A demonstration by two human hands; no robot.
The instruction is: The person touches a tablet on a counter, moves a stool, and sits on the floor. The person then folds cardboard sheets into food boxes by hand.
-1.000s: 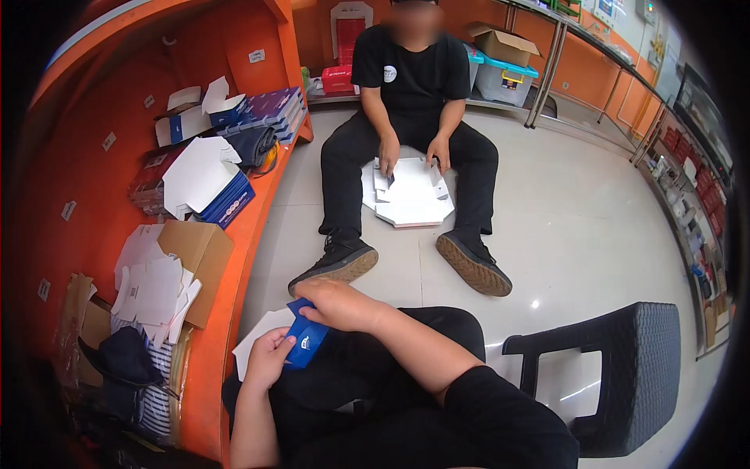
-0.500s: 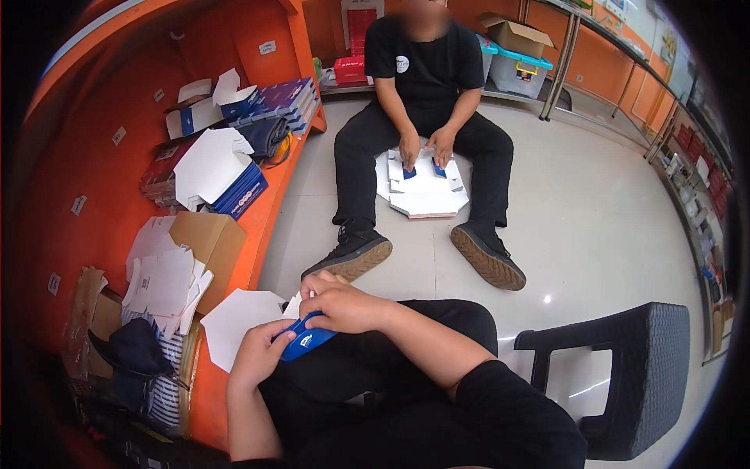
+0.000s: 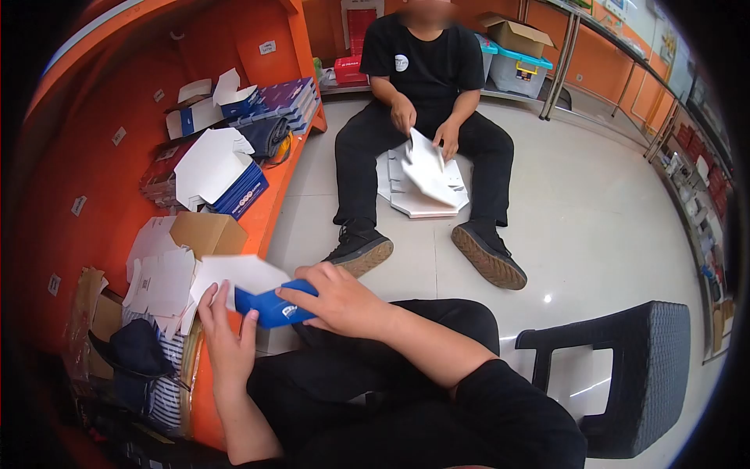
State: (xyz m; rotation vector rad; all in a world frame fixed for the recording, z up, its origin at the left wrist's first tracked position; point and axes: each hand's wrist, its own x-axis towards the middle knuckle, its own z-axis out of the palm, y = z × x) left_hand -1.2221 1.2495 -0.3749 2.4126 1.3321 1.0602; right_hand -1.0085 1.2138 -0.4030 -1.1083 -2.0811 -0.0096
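A part-folded cardboard box [image 3: 269, 306], blue outside with a small white print and white inside, is tilted over my lap. My right hand [image 3: 344, 303] grips its right end, thumb across the blue side. At the box's left end is my left hand [image 3: 228, 340], its fingers stretched apart and the thumb by the blue panel. Whether the left fingertips touch the cardboard I cannot tell. The white flap [image 3: 238, 272] of the box spreads out beyond my left fingers.
Orange shelving on the left bears flat white cardboard pieces [image 3: 160, 285], a brown carton [image 3: 211, 234] and a stack of blue boxes [image 3: 238, 191]. Opposite sits a person [image 3: 426, 70] handling a white cardboard sheet [image 3: 430, 172]. A black stool [image 3: 652, 375] stands at my right.
The box has moved left and turned, its white flap rising. My left hand has opened from its pinch on the blue side. The person opposite has lifted a white sheet off the stack.
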